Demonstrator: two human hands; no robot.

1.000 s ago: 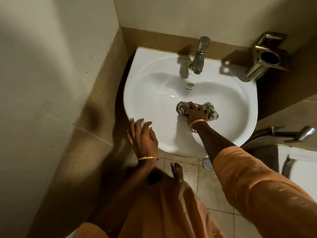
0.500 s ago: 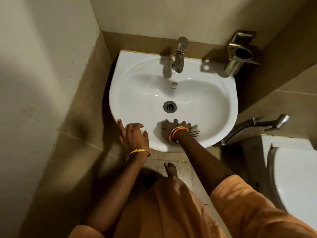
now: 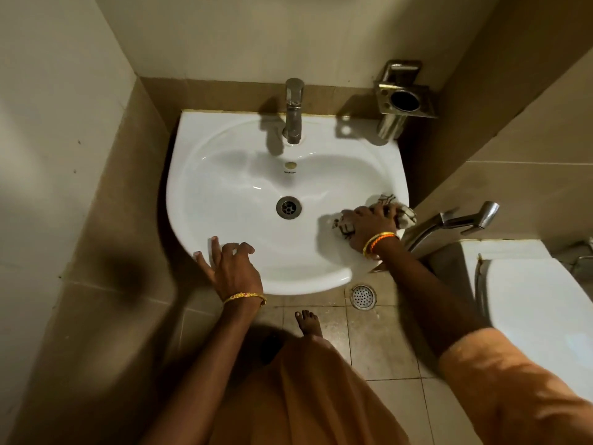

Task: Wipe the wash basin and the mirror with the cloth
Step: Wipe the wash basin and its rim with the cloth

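Note:
The white wash basin (image 3: 224, 175) hangs on the tiled wall below me, with a steel tap (image 3: 293, 110) at its back and a drain (image 3: 288, 207) in the bowl. My right hand (image 3: 369, 228) presses a checked cloth (image 3: 402, 211) against the basin's right rim; the cloth is bunched under my fingers. My left hand (image 3: 232, 268) rests flat on the basin's front left rim, fingers spread, holding nothing. The mirror is out of view.
A steel tumbler holder (image 3: 402, 102) is fixed to the wall at the basin's back right. A hand-spray faucet (image 3: 462, 221) juts out right beside my right hand. The toilet (image 3: 539, 313) stands at the right. A floor drain (image 3: 362, 297) and my bare foot (image 3: 308, 322) are below the basin.
My right hand has slid the cloth from the bowl's middle to the front, then over to the right rim. The left hand stays on the front left rim.

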